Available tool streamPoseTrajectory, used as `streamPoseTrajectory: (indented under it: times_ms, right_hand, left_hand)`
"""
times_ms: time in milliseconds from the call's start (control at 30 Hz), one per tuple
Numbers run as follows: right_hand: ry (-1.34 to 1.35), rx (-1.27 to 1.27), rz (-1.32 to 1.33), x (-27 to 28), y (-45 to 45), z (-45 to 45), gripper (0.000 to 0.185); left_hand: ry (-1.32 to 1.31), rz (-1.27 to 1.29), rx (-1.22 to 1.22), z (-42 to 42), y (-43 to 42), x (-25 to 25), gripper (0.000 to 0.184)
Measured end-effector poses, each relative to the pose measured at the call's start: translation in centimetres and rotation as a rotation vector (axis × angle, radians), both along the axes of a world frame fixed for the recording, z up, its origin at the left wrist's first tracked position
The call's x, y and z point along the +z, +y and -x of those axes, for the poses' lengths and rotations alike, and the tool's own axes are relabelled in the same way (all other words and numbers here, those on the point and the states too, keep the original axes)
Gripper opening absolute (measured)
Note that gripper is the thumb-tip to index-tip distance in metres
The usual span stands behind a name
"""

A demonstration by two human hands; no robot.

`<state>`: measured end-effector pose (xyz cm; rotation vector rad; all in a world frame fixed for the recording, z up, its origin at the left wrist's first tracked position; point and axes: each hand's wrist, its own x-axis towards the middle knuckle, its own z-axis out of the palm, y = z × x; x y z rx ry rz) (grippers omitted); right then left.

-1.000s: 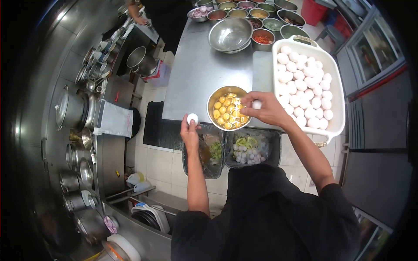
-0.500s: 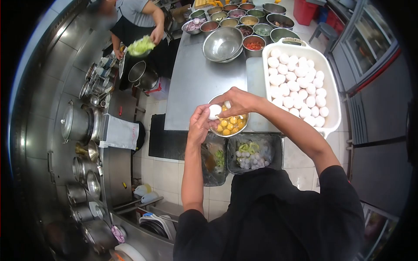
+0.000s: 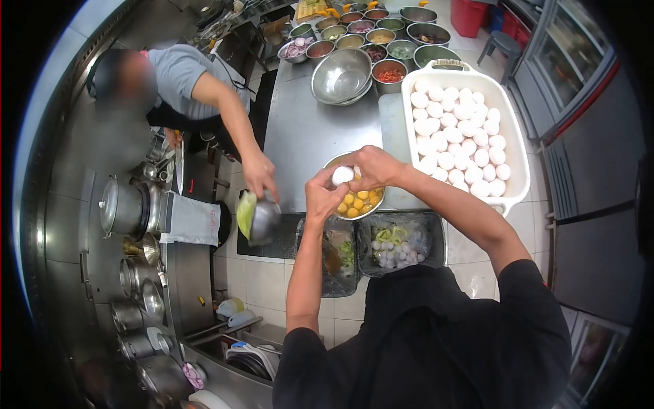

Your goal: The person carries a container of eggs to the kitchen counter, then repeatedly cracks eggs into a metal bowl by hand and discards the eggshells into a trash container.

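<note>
A white egg (image 3: 343, 175) is held over a metal bowl (image 3: 379, 208) of cracked eggs. My left hand (image 3: 323, 196) grips the egg from the left with curled fingers. On the other side, my right hand (image 3: 377, 168) is bent down with its fingertips at the egg's right side. A small pale bit shows beneath those fingers, too small to name. Several yellow yolks (image 3: 354, 202) lie in the bowl, partly hidden by my hands. Right of the bowl stands a white plastic basket (image 3: 407, 102) of whole white eggs (image 3: 453, 136).
Two lined bins, one with eggshells (image 3: 397, 255), stand below the table's near edge. An empty steel bowl (image 3: 340, 73) and several bowls of chopped ingredients stand farther back. At left, a co-worker (image 3: 180, 75) reaches past the table with a blurred metal bowl (image 3: 264, 219) and green leaves (image 3: 246, 215).
The co-worker has leaned in from the back left and swung the leaves and bowl down towards the bins. My hands have come closer together around the egg.
</note>
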<state>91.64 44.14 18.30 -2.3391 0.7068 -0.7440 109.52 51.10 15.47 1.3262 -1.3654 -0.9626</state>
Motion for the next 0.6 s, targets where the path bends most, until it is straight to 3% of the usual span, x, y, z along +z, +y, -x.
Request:
streamPoseTrajectory:
  times_ms: [100, 233, 333, 433, 500, 600]
  right_hand:
    - [0.004, -0.016, 0.004, -0.3, 0.0, -0.2, 0.046]
    - [0.055, -0.069, 0.057, -0.2, 0.0, 0.0, 0.046]
    - [0.049, 0.01, 0.132, -0.6, -0.9, 1.0, 0.054]
    - [0.259, 0.02, 0.198, 0.0, -1.0, 1.7, 0.056]
    - [0.3, -0.095, 0.193, 0.5, -0.6, 2.1, 0.045]
    - [0.233, -0.213, 0.143, 1.7, 1.1, 3.4, 0.043]
  left_hand:
    - [-0.21, 0.02, -0.031, -0.1, -0.1, 1.1, 0.04]
    - [-0.263, 0.073, -0.019, -0.5, -0.5, 0.5, 0.041]
    - [-0.432, 0.162, -0.01, -0.6, -0.5, 1.4, 0.042]
    - [-0.673, 0.291, -0.018, -0.3, 0.1, 2.1, 0.044]
    - [-0.758, 0.38, 0.034, -0.1, 0.3, 1.8, 0.044]
    - [-0.655, 0.349, 0.124, 0.2, 1.4, 1.7, 0.042]
